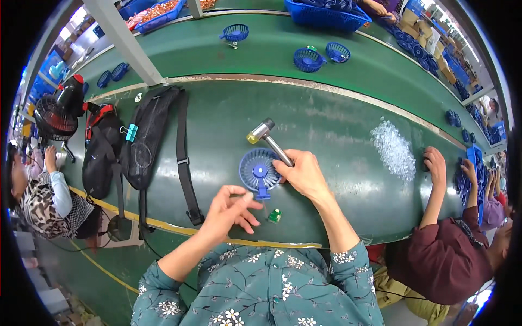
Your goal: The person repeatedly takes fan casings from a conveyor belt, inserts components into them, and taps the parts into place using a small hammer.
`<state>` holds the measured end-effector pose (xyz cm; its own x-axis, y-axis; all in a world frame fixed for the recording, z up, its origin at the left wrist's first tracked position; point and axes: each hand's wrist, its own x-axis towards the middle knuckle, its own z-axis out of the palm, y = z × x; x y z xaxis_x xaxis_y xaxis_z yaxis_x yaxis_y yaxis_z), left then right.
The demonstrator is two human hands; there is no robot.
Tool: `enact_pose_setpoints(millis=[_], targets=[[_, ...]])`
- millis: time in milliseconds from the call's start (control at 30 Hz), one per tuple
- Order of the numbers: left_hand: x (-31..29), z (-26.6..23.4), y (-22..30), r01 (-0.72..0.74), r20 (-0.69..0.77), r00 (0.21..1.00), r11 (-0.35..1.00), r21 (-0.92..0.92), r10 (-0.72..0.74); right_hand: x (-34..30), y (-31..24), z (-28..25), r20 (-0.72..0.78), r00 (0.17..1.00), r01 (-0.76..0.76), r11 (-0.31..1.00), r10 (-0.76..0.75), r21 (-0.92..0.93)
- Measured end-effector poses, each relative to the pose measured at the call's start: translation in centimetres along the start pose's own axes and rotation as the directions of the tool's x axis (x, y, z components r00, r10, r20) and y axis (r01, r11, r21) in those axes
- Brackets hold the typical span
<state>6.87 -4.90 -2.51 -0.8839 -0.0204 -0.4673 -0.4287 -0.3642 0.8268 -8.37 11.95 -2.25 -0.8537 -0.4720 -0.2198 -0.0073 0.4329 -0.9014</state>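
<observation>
In my right hand (303, 173), closed around its grip, is a small hammer (277, 146) with a metal head and a yellowish striking face. The hammer head stands beyond a round blue plastic fan housing (255, 163), which has radial slats, a central hub and a short stem pointing toward me. My left hand (228, 211) is beside that stem, fingers spread and partly curled; whether a fingertip touches the stem is hard to tell. Close to those fingers, a small green circuit board (275, 215) lies on the green table (326, 217).
A heap of small clear pieces (392, 149) lies to the right, near a co-worker's hand (435, 163). Black straps and a mesh bag (149, 141) occupy the left, beside a black fan (57, 114). Across the far belt (272, 49) are several blue housings (308, 60) and a blue basket (326, 19).
</observation>
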Motion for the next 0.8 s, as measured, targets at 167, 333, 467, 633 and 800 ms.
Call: enact_pose_setpoints(millis=[167, 333, 467, 633, 800], targets=[[1.9, 0.9, 1.5, 0.044, -0.002, 0.999, 0.985, -0.169, -0.045, -0.9, -1.5, -1.3, -0.064, 0.997, 0.031, 0.999, -0.034, -0.036], [3.3, 2.6, 2.4, 0.098, 0.141, 0.988, 0.966, -0.238, -0.065, -1.6, -2.9, -3.0, -0.098, 0.993, 0.047, 0.989, -0.061, -0.143], [3.9, 3.8, 2.4, 0.072, 0.203, 0.979, 0.972, -0.223, -0.026, -2.1, -3.8, -3.9, -0.125, 0.988, 0.069, 0.983, -0.091, -0.17], [4.3, 4.3, 2.4, 0.11, 0.314, 0.949, 0.947, -0.301, -0.01, -1.9, -4.4, -4.5, -0.127, 0.984, 0.1, 0.975, -0.127, -0.197], [4.4, 5.4, 2.6, 0.116, 0.314, 0.949, 0.925, -0.362, 0.003, -1.9, -6.1, -5.0, -0.132, 0.979, 0.113, 0.956, -0.153, -0.27]])
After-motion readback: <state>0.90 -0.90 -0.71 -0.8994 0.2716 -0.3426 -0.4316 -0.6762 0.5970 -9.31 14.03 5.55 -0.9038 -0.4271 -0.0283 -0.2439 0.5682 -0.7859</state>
